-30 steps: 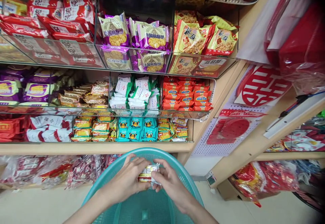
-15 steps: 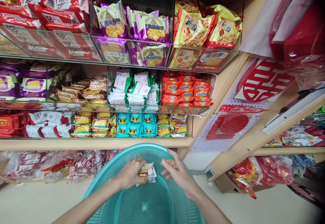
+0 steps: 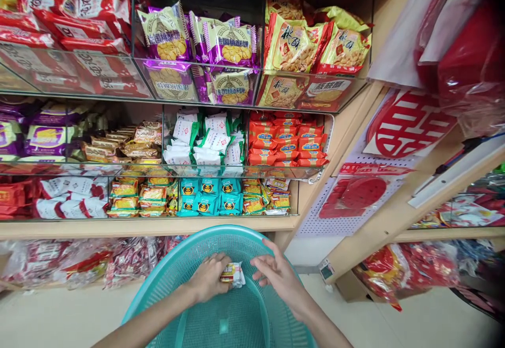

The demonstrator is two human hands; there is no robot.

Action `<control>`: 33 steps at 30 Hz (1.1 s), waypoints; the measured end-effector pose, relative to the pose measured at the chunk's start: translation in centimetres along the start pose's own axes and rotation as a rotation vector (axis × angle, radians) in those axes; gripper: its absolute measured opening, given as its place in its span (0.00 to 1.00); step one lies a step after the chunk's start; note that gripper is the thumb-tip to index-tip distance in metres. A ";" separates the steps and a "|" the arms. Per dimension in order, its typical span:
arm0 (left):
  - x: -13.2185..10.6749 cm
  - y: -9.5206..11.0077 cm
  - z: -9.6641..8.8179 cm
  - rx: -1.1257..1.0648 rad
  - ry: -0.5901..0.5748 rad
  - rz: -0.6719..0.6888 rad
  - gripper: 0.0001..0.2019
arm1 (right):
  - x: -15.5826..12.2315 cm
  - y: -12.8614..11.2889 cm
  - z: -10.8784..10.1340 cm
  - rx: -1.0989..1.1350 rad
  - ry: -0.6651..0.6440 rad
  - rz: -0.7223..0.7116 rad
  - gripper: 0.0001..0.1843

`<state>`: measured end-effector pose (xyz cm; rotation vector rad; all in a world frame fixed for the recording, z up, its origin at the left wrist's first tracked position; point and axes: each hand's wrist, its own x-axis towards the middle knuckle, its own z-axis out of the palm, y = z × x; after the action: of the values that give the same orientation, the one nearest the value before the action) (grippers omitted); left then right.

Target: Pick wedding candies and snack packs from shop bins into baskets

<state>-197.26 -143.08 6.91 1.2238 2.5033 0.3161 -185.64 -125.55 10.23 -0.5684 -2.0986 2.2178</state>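
Observation:
My left hand (image 3: 207,279) is closed round a small yellow-and-white snack packet (image 3: 232,274) and holds it inside a teal plastic mesh basket (image 3: 189,264) at the bottom centre. My right hand (image 3: 278,279) hovers just to the right of the packet, fingers loosely spread, holding nothing. Both hands are near the basket's far rim.
Glass-fronted shelves ahead hold rows of snack packs: purple biscuit bags (image 3: 231,45), yellow-red bags (image 3: 294,48), white-green packs (image 3: 205,140), orange packs (image 3: 290,140), teal packs (image 3: 205,200). Bagged red goods (image 3: 90,261) lie under the wooden shelf. Red paper decorations (image 3: 406,124) hang on the right.
My right hand let go of the packet and drew away to the right; the left hand kept it. The view dropped slightly, so the shelves sit higher in frame.

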 end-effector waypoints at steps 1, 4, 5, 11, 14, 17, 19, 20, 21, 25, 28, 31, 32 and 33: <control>0.0 0.0 0.2 0.014 -0.013 -0.015 0.26 | 0.0 0.2 0.0 0.002 -0.006 -0.001 0.44; 0.1 0.2 0.9 0.099 -0.038 -0.043 0.37 | 0.0 0.2 0.1 -0.010 -0.011 -0.004 0.42; 0.1 0.3 1.1 0.127 -0.035 -0.042 0.37 | -0.1 0.1 0.2 -0.015 -0.008 -0.003 0.42; 0.7 -0.1 2.2 0.179 -0.016 -0.031 0.31 | -0.6 -0.4 0.5 -0.007 -0.006 0.008 0.42; 1.0 -0.3 2.3 0.175 0.000 -0.043 0.31 | -0.5 -0.1 0.5 -0.007 -0.011 0.000 0.41; 1.0 -0.4 2.1 0.176 0.026 -0.065 0.33 | -0.4 0.2 0.5 -0.003 -0.010 0.002 0.40; 0.9 -0.3 2.0 0.182 0.043 -0.074 0.35 | -0.3 0.3 0.5 0.014 -0.005 0.008 0.41; 0.8 -0.3 2.0 0.189 0.051 -0.074 0.36 | -0.3 0.3 0.5 0.023 -0.004 0.011 0.42; 0.7 -0.2 2.0 0.196 0.059 -0.069 0.37 | -0.4 0.2 0.5 0.030 -0.005 0.013 0.42; 0.4 -0.1 2.1 0.208 0.084 -0.040 0.39 | -0.5 -0.1 0.4 0.029 -0.013 0.008 0.41; 0.4 0.1 2.2 0.203 0.090 -0.028 0.40 | -0.3 -0.4 0.0 0.007 -0.017 -0.021 0.39; 0.3 0.4 2.1 0.207 0.086 -0.030 0.40 | 0.4 -0.9 -0.8 -0.015 0.002 -0.081 0.36; 0.2 0.6 2.0 0.210 0.084 -0.033 0.41 | 0.7 -1.1 -1.2 -0.025 0.012 -0.102 0.35; 0.2 0.8 1.9 0.210 0.081 -0.036 0.42 | 1.2 -1.4 -1.7 -0.044 0.025 -0.125 0.34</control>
<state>-196.08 -142.36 5.43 1.2641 2.6810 0.0969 -186.57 -123.47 11.25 -0.4509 -2.1131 2.0920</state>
